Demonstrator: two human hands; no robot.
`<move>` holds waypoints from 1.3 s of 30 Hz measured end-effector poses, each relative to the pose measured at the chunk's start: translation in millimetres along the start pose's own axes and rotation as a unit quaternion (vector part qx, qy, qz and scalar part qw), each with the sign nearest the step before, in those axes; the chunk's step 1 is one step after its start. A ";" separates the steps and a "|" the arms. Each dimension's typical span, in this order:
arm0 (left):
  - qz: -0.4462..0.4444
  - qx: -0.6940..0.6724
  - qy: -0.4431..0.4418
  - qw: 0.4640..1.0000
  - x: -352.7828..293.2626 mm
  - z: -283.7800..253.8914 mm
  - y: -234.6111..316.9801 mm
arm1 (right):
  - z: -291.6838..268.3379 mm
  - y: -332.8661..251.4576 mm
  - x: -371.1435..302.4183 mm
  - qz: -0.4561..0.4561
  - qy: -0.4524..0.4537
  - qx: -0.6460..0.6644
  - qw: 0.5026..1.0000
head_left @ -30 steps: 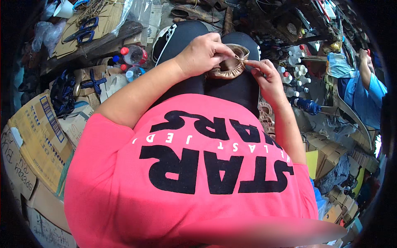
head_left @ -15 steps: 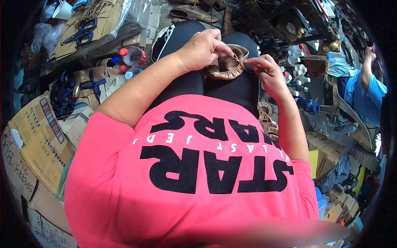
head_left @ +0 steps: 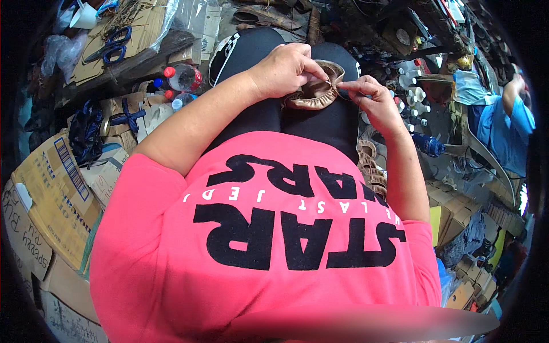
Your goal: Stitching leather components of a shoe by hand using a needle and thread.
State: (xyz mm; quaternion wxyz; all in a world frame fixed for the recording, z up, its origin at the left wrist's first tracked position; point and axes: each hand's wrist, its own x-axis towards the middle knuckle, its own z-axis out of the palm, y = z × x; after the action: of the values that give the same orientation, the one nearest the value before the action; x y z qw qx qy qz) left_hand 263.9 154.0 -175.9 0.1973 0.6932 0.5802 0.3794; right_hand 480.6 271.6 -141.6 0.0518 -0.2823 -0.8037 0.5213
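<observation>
A brown leather shoe upper [head_left: 313,103] with a gathered, puckered rim rests on my dark-trousered thighs. My left hand [head_left: 289,73] reaches over its far left side, thumb and forefinger brought together inside the opening; what they pinch is too small to make out. At the right rim, my right hand [head_left: 374,102] pinches the upper's edge between thumb and forefinger, the other fingers loosely curled. The inside of the upper shows as a smooth brown hollow. Several similar puckered brown pieces [head_left: 373,168] lie in a row beside my right hip.
Plastic bottles [head_left: 184,77] stand left of my knees, more bottles [head_left: 413,97] right. Blue-handled scissors [head_left: 114,47] lie on cardboard at upper left. Cartons [head_left: 54,194] crowd the left side. A co-worker in a blue shirt [head_left: 503,128] is at far right.
My left fingers have shifted slightly, deeper over the opening of the shoe upper. My right hand stays at the rim. The co-worker's arm at far right has lowered slightly.
</observation>
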 end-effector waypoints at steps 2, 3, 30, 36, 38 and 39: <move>-0.002 -0.025 -0.018 1.000 5.2 2.0 -5.1 | -2.4 4.0 2.4 0.006 -0.024 0.005 1.000; -0.005 -0.049 -0.037 0.998 8.1 2.1 -7.6 | -2.7 6.3 4.4 0.005 -0.024 0.006 1.000; -0.107 -0.141 -0.046 0.983 6.8 4.7 7.6 | 6.5 11.4 14.5 -0.053 -0.006 0.056 0.997; -0.141 -0.141 0.008 0.980 -6.6 -0.8 11.4 | -14.5 1.0 -1.2 -0.087 0.039 0.088 0.992; -0.150 -0.152 0.011 0.977 -3.5 2.9 11.8 | -3.5 -20.1 0.8 -0.113 0.032 -0.034 0.992; -0.142 -0.145 0.009 0.979 -2.1 4.9 11.6 | 1.4 -18.6 3.9 -0.131 0.025 -0.079 0.988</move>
State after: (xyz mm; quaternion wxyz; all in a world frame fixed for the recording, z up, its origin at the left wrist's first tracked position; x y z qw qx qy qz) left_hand 275.1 150.0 -171.3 0.3424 0.5638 0.6135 0.4341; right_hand 469.3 266.9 -127.0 0.1176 -0.1904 -0.8708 0.4377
